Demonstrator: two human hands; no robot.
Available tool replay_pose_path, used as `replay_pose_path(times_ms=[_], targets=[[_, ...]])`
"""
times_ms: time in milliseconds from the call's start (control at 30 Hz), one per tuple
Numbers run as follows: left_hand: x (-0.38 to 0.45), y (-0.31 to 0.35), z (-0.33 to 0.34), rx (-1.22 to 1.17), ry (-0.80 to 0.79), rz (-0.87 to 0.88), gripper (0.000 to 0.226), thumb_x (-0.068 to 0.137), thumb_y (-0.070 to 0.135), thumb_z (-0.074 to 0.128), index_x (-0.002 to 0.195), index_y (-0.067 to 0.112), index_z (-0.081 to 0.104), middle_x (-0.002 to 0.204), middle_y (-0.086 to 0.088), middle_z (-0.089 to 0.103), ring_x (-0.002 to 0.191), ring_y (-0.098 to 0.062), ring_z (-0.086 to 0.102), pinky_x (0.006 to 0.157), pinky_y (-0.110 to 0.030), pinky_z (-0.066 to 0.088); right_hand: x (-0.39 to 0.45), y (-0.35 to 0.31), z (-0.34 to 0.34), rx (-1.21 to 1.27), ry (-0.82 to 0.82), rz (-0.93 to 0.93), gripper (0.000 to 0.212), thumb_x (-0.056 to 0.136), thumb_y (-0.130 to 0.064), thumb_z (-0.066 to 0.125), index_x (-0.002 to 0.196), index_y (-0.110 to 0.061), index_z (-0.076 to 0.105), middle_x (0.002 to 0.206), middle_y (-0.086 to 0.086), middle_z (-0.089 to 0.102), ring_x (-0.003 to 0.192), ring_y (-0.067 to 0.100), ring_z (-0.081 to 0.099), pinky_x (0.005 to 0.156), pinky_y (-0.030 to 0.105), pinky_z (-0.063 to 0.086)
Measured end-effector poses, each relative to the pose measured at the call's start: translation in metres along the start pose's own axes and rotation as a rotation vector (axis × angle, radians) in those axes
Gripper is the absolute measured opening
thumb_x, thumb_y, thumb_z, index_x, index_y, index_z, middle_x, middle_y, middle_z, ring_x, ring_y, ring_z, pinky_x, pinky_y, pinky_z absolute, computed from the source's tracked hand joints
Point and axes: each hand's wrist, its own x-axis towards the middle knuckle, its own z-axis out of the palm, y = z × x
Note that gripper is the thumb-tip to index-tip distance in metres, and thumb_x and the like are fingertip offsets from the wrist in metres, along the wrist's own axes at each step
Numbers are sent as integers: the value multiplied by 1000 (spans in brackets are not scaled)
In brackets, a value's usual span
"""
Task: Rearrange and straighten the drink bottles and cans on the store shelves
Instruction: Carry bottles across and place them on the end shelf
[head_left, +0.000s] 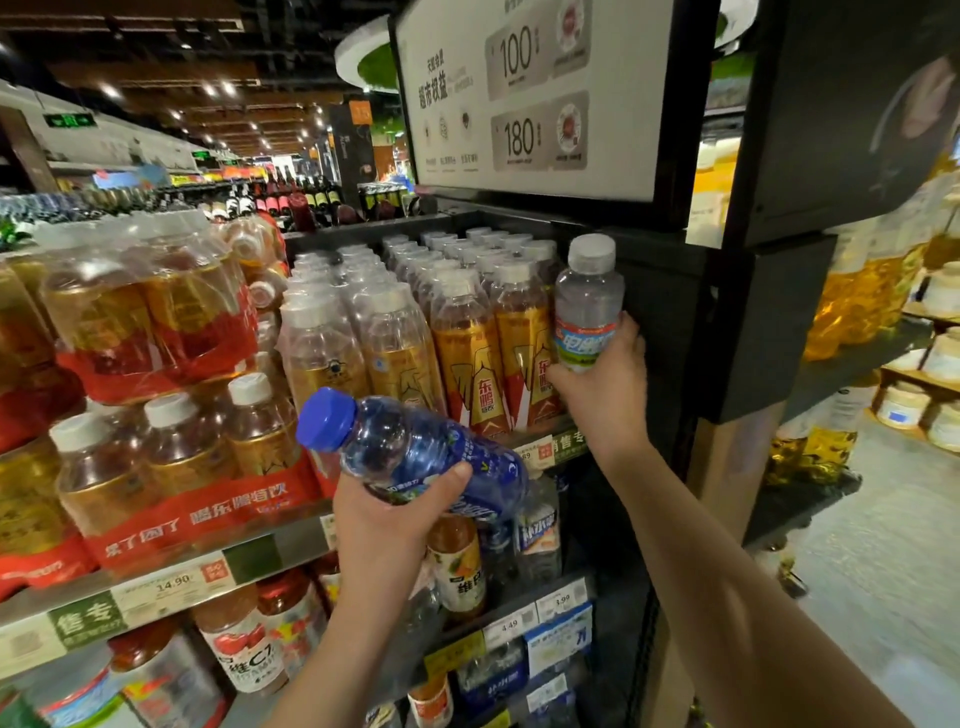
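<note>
My left hand (387, 512) grips a blue bottle (415, 449) with a blue cap, tilted so the cap points up and left, in front of the shelf edge. My right hand (605, 384) holds a clear bottle (587, 304) with a grey cap and a blue-and-white label, upright at the right end of the top shelf. It stands beside rows of gold-labelled drink bottles (470, 332) with white caps, close to the black side panel (665, 317).
Shrink-wrapped packs of amber drinks (150, 322) fill the left shelves. Lower shelves hold mixed juice and water bottles (457, 566) behind price tags (511, 626). A white promotional sign (530, 93) hangs overhead. To the right runs an aisle floor (883, 597) with oil bottles.
</note>
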Motion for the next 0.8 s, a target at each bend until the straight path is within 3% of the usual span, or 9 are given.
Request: replay_pose_path(times_ms=[100,167,367,500,567,667,733,800], targets=[[4,-1,-4,-51,17,0,57,59,37,82,108,12,66,99,-1,76,93,-15,72,90,-43,57,-10,0,0,3,104,-24,87,64,-17,85,138,-14,39,133,5,46,125,21,48,105,43,47],[4,-1,-8,-74,29,-4,53,59,35,82,105,14,66,98,-1,76,92,-16,72,88,-41,57,-18,2,-2,46,118,-43,87,64,-17,86,137,-18,39,134,3,47,128,20,47,106,45,46],[-8,-7,-29,-59,92,-10,60,61,42,92,107,12,68,98,-4,77,92,-21,74,84,-41,58,-57,-5,-30,150,107,-191,89,67,-20,89,141,-16,40,132,1,51,126,16,48,101,21,42],[-27,-18,-50,-68,231,-1,55,55,41,86,99,14,70,89,5,77,83,-10,72,72,-19,55,-99,-11,-42,405,-65,-35,90,60,-37,89,137,-19,45,127,-12,59,116,0,59,92,11,48],[-41,-25,-62,-72,287,-8,49,54,42,83,94,18,70,84,9,77,78,-6,71,70,-17,54,-125,-7,-41,514,-159,9,88,57,-39,85,133,-11,49,122,-7,63,110,3,64,86,12,51],[-64,-36,-80,-56,330,-38,43,54,37,84,90,19,70,80,11,77,74,-4,71,67,-15,54,-160,1,-32,587,-286,75,89,56,-38,93,127,-4,53,116,2,68,101,8,69,81,15,55],[-78,-45,-95,-37,353,-83,44,55,28,87,94,16,70,82,10,78,75,-5,72,65,-14,53,-183,3,-22,593,-377,118,88,52,-37,91,126,-7,55,114,2,70,99,9,70,81,18,56],[-93,-54,-114,-10,395,-120,53,53,31,88,99,11,71,86,6,79,80,-8,73,68,-16,54,-205,4,-12,605,-486,149,81,53,-23,97,124,-17,58,111,-4,72,98,10,71,81,19,56]])
